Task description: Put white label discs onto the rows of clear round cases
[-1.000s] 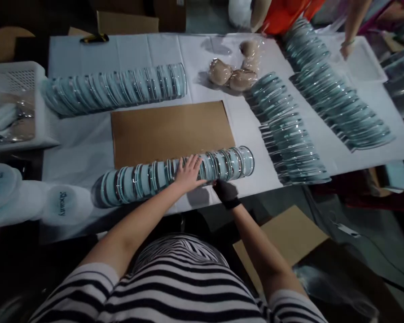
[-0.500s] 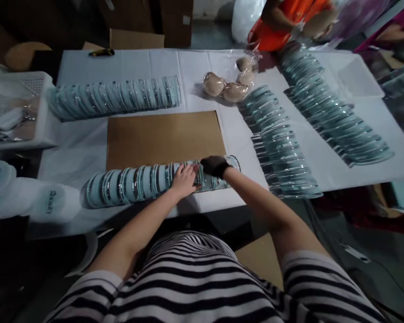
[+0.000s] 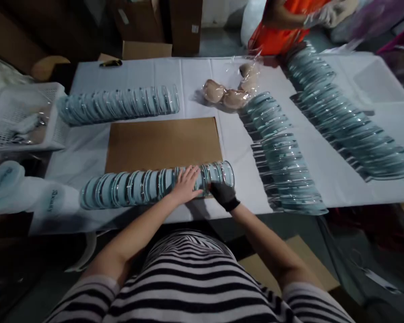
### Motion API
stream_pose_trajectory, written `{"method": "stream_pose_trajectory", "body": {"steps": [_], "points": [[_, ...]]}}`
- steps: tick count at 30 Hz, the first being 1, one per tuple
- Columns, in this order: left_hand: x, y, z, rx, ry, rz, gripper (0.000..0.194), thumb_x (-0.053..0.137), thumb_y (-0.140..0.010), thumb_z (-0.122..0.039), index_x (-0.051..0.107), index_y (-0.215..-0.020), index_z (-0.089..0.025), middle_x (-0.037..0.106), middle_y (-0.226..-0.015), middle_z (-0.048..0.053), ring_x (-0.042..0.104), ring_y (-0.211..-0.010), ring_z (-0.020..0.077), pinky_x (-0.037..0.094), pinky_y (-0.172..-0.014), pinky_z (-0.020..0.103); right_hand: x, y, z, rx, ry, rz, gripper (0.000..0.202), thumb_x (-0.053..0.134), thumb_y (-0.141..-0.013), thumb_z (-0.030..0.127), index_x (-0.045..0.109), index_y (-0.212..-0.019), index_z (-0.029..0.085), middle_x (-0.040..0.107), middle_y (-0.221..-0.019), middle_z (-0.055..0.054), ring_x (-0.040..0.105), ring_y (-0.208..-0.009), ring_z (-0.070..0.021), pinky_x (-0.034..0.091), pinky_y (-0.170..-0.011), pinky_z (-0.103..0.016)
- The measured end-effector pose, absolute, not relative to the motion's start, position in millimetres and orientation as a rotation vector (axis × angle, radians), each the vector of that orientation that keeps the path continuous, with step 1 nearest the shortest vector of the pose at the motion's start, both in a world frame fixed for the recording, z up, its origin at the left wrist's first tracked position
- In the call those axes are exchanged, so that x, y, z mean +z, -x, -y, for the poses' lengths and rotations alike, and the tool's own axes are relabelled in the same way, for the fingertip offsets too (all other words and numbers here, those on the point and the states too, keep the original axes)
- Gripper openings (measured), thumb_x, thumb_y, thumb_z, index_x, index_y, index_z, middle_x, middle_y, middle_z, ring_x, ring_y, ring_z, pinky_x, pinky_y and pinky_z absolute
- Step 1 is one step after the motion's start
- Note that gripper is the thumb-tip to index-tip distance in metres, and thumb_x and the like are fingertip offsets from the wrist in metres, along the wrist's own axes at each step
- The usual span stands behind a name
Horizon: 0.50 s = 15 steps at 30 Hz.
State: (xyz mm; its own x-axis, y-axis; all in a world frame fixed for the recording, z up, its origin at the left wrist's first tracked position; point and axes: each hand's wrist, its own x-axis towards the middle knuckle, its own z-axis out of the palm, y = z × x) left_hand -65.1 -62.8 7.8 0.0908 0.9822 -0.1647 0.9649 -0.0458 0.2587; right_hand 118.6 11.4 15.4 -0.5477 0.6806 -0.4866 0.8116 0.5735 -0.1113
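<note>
A long row of clear and pale blue round packages (image 3: 121, 189) lies along the table's front edge. My bare left hand (image 3: 186, 184) rests on top of this row, right of its middle, with its fingers spread. My right hand (image 3: 222, 194), in a black glove, is at the front side of the row near its right end. Its fingertips touch the packages and are partly hidden, so its grip cannot be made out. Behind the row a flat brown cardboard sheet (image 3: 164, 141) lies on the white-covered table.
Another package row (image 3: 117, 105) lies at the back left, beside a white basket (image 3: 59, 116). Two slanting rows (image 3: 283, 152) (image 3: 350, 125) are on the right. Beige cups in clear plastic (image 3: 234, 96) sit at the back. A person in orange (image 3: 278, 31) stands behind the table.
My right hand has moved from the top of the row to its front side. The packages at the right end now stand closer together. The camera view has shifted slightly.
</note>
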Motion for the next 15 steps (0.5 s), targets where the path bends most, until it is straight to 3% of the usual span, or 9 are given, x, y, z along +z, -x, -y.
{"method": "stream_pose_trajectory", "body": {"steps": [2, 5, 8, 11, 15], "points": [[5, 52, 52, 0.096, -2.117, -1.904, 0.079, 0.054, -0.091, -0.054, 0.03, -0.157, -0.018, 0.027, -0.164, 0.009, 0.019, -0.153, 0.0292, 0.012, -0.125, 0.051, 32, -109, -60, -0.406, -1.303, -2.42, 0.051, 0.027, -0.102, 0.039, 0.06, -0.137, 0.022, 0.07, -0.124, -0.014, 0.067, -0.114, -0.0256, 0.054, -0.09, -0.037], [-1, 43, 42, 0.086, -2.144, -1.901, 0.074, 0.054, -0.09, -0.056, 0.039, -0.154, -0.021, 0.036, -0.161, 0.009, 0.028, -0.149, 0.03, 0.016, -0.123, 0.052, 44, -77, -122, -0.429, -1.11, -2.299, 0.043, 0.055, -0.093, 0.037, 0.066, -0.128, 0.015, 0.069, -0.125, -0.016, 0.066, -0.114, -0.0264, 0.053, -0.091, -0.034], [-3, 44, 41, 0.079, -2.161, -1.917, 0.074, 0.054, -0.089, -0.055, 0.04, -0.153, -0.021, 0.038, -0.159, 0.01, 0.032, -0.147, 0.0313, 0.019, -0.122, 0.052, 44, -43, -144, -0.417, -0.859, -2.224, 0.04, 0.07, -0.081, 0.027, 0.072, -0.118, 0.012, 0.072, -0.119, -0.017, 0.068, -0.11, -0.0268, 0.053, -0.091, -0.033], [-1, 47, 44, 0.045, -2.174, -1.919, 0.073, 0.055, -0.088, -0.049, 0.039, -0.154, -0.021, 0.039, -0.159, 0.011, 0.034, -0.145, 0.0333, 0.018, -0.122, 0.052, 47, -25, -138, -0.391, -0.779, -2.258, 0.035, 0.073, -0.077, 0.021, 0.074, -0.11, 0.008, 0.073, -0.112, -0.018, 0.069, -0.104, -0.0272, 0.054, -0.089, -0.035], [0, 48, 44, -0.005, -2.17, -1.946, 0.076, 0.055, -0.088, -0.052, 0.039, -0.154, -0.019, 0.045, -0.154, 0.015, 0.036, -0.144, 0.0353, 0.019, -0.122, 0.052, 52, -40, -116, -0.404, -0.787, -2.434, 0.029, 0.064, -0.088, 0.02, 0.071, -0.114, 0.009, 0.07, -0.121, -0.017, 0.065, -0.111, -0.0283, 0.05, -0.094, -0.042]]}}
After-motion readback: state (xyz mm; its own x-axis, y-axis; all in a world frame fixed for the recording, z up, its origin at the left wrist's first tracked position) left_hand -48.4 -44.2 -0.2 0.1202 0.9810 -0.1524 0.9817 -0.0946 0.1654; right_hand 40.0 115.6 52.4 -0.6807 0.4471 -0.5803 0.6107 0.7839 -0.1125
